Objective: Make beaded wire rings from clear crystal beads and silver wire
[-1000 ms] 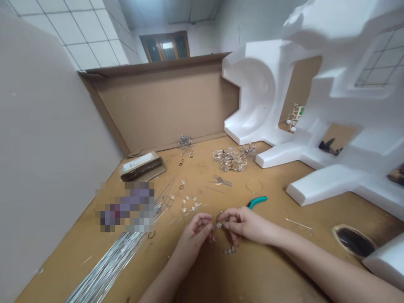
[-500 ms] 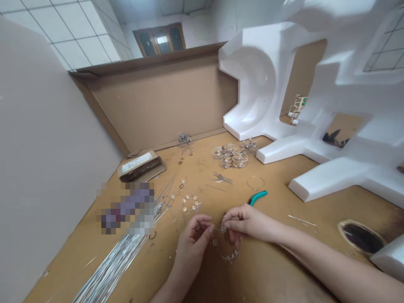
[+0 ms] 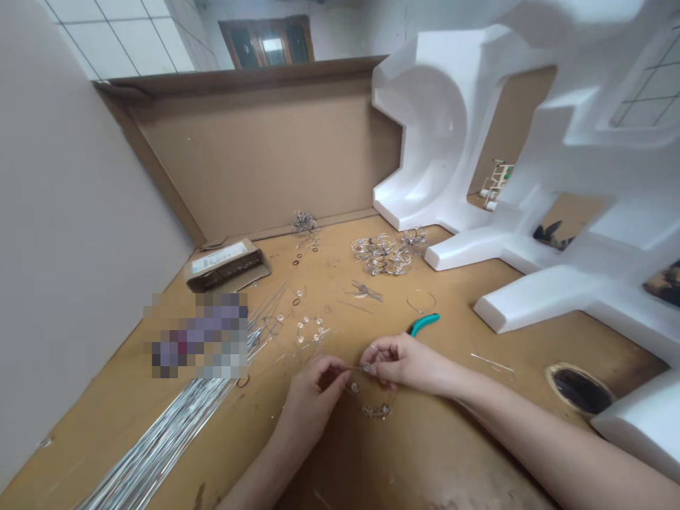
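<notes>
Two hands (image 3: 313, 393) (image 3: 406, 363), one teal handle (image 3: 425, 324), one window (image 3: 267, 44) show

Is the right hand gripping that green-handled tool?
No, the green-handled tool lies on the table beyond the right hand, which pinches a small bead.

Lighting: indoor, soft, moderate. Window (image 3: 265, 42): one bright pane. Foam (image 3: 520, 301): pale, grey shading in hollows. Rods (image 3: 159, 432): silvery glints. Table (image 3: 451, 446): dull sheen; dark shadow at near centre. Left: pixelated patch (image 3: 199, 336). Beads (image 3: 377, 411): soft, fine detail blurred. Edges: wide-angle stretch, lines leaning.
</notes>
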Motion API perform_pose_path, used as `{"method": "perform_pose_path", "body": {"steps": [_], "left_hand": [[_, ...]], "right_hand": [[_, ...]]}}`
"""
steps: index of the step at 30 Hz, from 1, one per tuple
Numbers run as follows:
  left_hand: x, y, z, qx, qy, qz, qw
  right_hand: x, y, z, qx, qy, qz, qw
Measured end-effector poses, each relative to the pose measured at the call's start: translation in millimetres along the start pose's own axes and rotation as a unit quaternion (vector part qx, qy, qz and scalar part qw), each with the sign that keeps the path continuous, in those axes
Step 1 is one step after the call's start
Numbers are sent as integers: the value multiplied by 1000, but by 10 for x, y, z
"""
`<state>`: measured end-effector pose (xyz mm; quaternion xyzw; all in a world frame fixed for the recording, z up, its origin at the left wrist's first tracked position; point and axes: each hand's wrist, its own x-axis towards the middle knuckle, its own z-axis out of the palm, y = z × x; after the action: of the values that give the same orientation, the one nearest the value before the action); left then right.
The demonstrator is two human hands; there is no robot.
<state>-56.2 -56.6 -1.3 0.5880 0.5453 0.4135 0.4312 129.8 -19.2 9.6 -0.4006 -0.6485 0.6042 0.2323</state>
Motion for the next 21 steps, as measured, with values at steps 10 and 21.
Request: {"method": "perform_pose_path", "body": {"steps": [10,21], "left_hand": [[-37,102,18,-15,-66,-1,998],[-79,62,100,41,-23,38,998]], "right_hand": [[-118,-38,76,-178,15,-80,981],[-186,-89,164,-261,51,-103,959]]}}
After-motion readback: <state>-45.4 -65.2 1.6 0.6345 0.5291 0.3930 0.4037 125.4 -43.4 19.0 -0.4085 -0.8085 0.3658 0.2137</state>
